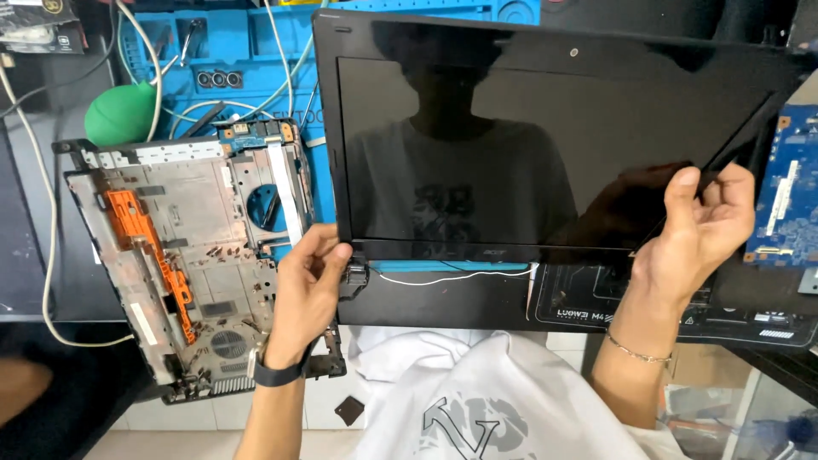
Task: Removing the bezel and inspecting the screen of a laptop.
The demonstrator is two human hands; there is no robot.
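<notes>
Both hands hold the black laptop screen panel (545, 136) tilted up over the worktop (596, 307). The left hand (308, 285) pinches its lower left corner by the hinge; the right hand (703, 217), fingers curled, grips the loosened bezel at its right edge. The stripped laptop base (183, 255) lies just left.

Laptop base (183, 255) close beside screen (528, 136)

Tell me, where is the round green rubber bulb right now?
In the head view, the round green rubber bulb sits upper left, on the blue work mat, just above the opened grey laptop base.
</notes>
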